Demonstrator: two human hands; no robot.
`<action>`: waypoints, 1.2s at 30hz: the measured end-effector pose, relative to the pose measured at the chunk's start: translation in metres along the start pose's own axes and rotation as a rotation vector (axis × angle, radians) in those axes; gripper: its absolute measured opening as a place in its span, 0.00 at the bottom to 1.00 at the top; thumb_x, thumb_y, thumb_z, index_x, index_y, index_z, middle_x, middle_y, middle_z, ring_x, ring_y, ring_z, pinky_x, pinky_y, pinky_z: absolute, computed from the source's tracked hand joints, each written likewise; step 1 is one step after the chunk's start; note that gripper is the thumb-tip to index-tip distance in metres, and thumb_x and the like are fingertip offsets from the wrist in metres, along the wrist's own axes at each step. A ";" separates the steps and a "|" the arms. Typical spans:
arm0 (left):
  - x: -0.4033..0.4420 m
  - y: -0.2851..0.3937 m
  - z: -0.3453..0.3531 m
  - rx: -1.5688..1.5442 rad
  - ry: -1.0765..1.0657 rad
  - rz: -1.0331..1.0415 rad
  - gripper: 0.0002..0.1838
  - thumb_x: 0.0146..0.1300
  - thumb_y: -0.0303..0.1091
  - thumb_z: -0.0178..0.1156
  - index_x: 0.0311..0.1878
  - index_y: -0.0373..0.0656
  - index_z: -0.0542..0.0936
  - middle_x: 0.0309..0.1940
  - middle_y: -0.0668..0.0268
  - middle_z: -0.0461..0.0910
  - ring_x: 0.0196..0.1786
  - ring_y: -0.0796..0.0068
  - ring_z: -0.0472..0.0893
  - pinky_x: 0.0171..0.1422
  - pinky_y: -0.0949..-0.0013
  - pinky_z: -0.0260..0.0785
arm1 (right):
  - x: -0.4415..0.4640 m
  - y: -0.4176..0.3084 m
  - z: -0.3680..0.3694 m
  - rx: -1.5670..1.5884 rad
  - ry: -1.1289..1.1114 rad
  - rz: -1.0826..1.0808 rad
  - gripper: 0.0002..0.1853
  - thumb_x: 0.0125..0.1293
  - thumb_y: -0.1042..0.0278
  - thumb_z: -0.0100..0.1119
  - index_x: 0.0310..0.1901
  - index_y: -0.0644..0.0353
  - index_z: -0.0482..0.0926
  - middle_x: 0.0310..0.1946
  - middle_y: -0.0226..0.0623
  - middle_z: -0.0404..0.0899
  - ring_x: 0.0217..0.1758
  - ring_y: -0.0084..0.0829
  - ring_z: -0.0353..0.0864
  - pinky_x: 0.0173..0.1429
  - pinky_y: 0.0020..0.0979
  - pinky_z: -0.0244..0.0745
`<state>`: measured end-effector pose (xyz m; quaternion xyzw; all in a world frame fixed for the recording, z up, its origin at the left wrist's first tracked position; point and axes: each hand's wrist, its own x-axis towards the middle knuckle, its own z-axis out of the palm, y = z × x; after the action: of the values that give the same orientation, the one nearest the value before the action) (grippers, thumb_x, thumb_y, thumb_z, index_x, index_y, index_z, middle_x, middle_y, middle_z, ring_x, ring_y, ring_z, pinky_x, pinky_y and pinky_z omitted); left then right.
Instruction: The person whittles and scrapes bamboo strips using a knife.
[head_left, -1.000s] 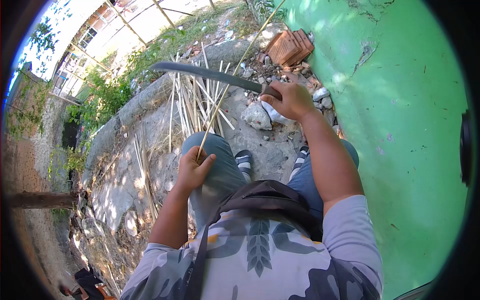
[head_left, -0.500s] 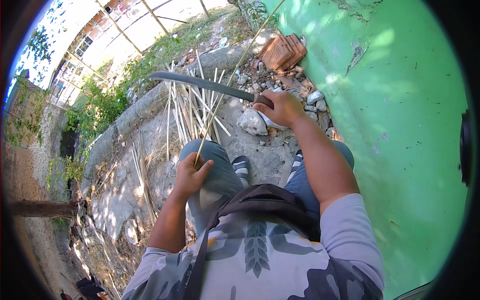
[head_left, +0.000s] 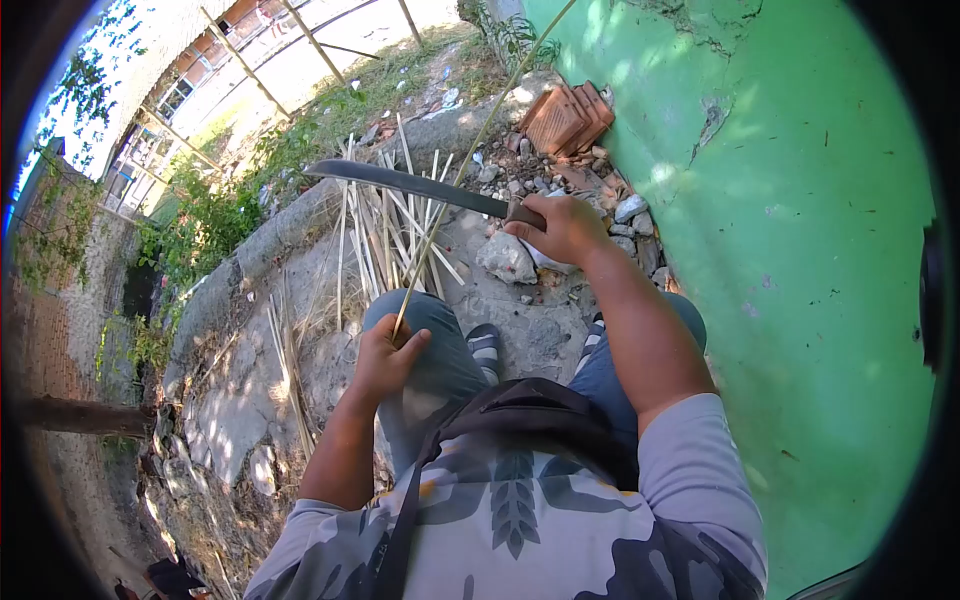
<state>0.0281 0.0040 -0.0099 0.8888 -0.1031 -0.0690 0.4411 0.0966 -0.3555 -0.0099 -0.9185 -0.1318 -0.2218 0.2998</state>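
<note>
A long, curved dark blade [head_left: 420, 185] points left across the view, its brown handle held in my right hand [head_left: 563, 232]. My left hand [head_left: 386, 358] is closed on the lower end of a long thin bamboo strip [head_left: 487, 125], beside my left knee. The strip slants up and to the right, past the top edge of the view. Blade and strip cross a little left of the handle; whether they touch, I cannot tell.
Pale split strips [head_left: 375, 235] lie in a pile on the stone ground beyond my knees, with more strips [head_left: 288, 370] at the left. Rocks [head_left: 507, 257] and stacked roof tiles [head_left: 567, 120] sit along the green wall [head_left: 800, 300]. Plants [head_left: 195, 230] grow behind a low curb.
Against the first frame, the blade and my right hand are slightly lower and further left in view. My left hand still grips the strip, also a little lower. The whole view has shifted slightly.
</note>
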 end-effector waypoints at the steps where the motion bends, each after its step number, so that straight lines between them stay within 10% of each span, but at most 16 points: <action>1: 0.000 0.001 0.000 0.000 -0.006 -0.006 0.21 0.67 0.40 0.75 0.30 0.42 0.71 0.22 0.76 0.66 0.28 0.83 0.62 0.30 0.70 0.59 | 0.001 0.002 -0.001 0.008 -0.007 0.032 0.29 0.68 0.30 0.62 0.36 0.54 0.82 0.24 0.43 0.83 0.32 0.52 0.86 0.37 0.50 0.78; 10: -0.001 0.016 0.001 0.009 -0.002 -0.055 0.20 0.66 0.40 0.75 0.31 0.41 0.72 0.21 0.75 0.66 0.27 0.83 0.63 0.29 0.70 0.59 | -0.008 -0.033 -0.007 -0.132 -0.224 -0.138 0.30 0.67 0.28 0.62 0.36 0.53 0.82 0.25 0.44 0.84 0.32 0.54 0.86 0.38 0.51 0.79; 18: -0.001 0.007 0.000 0.030 -0.020 -0.027 0.20 0.65 0.41 0.76 0.32 0.40 0.73 0.21 0.74 0.67 0.27 0.83 0.63 0.29 0.70 0.59 | 0.004 0.006 -0.005 0.057 0.009 0.229 0.29 0.71 0.29 0.58 0.41 0.52 0.85 0.29 0.44 0.86 0.37 0.53 0.88 0.41 0.50 0.80; 26: 0.002 0.008 0.003 0.067 -0.003 -0.021 0.21 0.66 0.41 0.75 0.31 0.41 0.73 0.21 0.73 0.67 0.27 0.82 0.63 0.29 0.69 0.59 | -0.005 -0.030 -0.011 -0.070 -0.227 -0.163 0.29 0.68 0.30 0.61 0.36 0.54 0.81 0.27 0.45 0.85 0.34 0.54 0.87 0.40 0.51 0.79; 36: 0.001 0.013 0.004 0.084 0.026 -0.022 0.21 0.67 0.40 0.74 0.29 0.42 0.71 0.22 0.75 0.66 0.28 0.83 0.62 0.30 0.69 0.59 | -0.001 -0.004 -0.006 -0.018 -0.036 0.103 0.29 0.69 0.30 0.61 0.37 0.54 0.81 0.29 0.45 0.85 0.35 0.54 0.87 0.41 0.52 0.79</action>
<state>0.0263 -0.0072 -0.0017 0.9085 -0.0902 -0.0582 0.4039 0.0925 -0.3558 -0.0042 -0.9306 -0.0877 -0.1905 0.3000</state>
